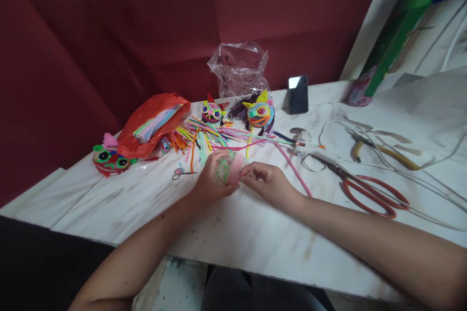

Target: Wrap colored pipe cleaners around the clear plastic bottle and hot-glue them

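My left hand (211, 177) is closed round a small round craft piece (229, 167), wound in pink with green specks. My right hand (268, 182) pinches the pink edge of the same piece from the right. A pink pipe cleaner (292, 167) runs from the pile down past my right wrist. Both hands hover just above the white table (255, 233), near its middle.
A pile of coloured pipe cleaners (204, 136) lies behind my hands, beside a red bag (153, 121) and three finished animal faces (109, 158) (213, 112) (260, 112). Red-handled scissors (368, 192), pliers (383, 150), small scissors (179, 173), a phone (297, 94) and a clear bag (239, 68) are around.
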The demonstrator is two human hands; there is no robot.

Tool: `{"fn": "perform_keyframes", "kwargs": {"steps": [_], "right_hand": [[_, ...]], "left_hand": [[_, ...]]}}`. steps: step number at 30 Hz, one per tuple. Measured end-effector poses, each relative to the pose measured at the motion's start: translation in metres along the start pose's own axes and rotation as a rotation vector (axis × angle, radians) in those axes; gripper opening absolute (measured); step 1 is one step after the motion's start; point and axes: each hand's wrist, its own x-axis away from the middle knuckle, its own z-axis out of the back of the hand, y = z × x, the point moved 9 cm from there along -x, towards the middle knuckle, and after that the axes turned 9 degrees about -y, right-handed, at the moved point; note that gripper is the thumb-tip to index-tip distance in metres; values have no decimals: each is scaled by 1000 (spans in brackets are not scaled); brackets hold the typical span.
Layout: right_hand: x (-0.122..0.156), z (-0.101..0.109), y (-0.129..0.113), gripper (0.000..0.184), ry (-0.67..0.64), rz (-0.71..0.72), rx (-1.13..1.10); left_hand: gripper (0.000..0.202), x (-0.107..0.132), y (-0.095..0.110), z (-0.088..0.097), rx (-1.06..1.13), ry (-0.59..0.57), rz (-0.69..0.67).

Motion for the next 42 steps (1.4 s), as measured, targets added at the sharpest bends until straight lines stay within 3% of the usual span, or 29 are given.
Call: {"fn": "perform_keyframes", "kwargs": {"steps": [5,12,23,28,33,37,39,42], "right_hand": [[4,1,-8,20,58,49,155],[8,0,-17,21,35,95,292],[5,-3,-23,22,-69,115,346],[4,5,-21,28,-16,95,295],[-3,50,-39,21,181,104,220],[-2,117,-77,17,339,150,338],[3,155,-82,16,425,85,448],[11,190,-63,18,417,-139,777]], "left_hand": [[71,3,12,-2,-137,51,-96],[70,5,14,2,-247,116,-87],[72,1,2,1,-25,37,-13],[73,1,2,0,11,-1,11],[74,1,-7,2,140,-2,125],[81,1,-21,11,245,59,218],[82,1,-32,14,260,85,287],[86,-2,-44,15,358,123,343]]}}
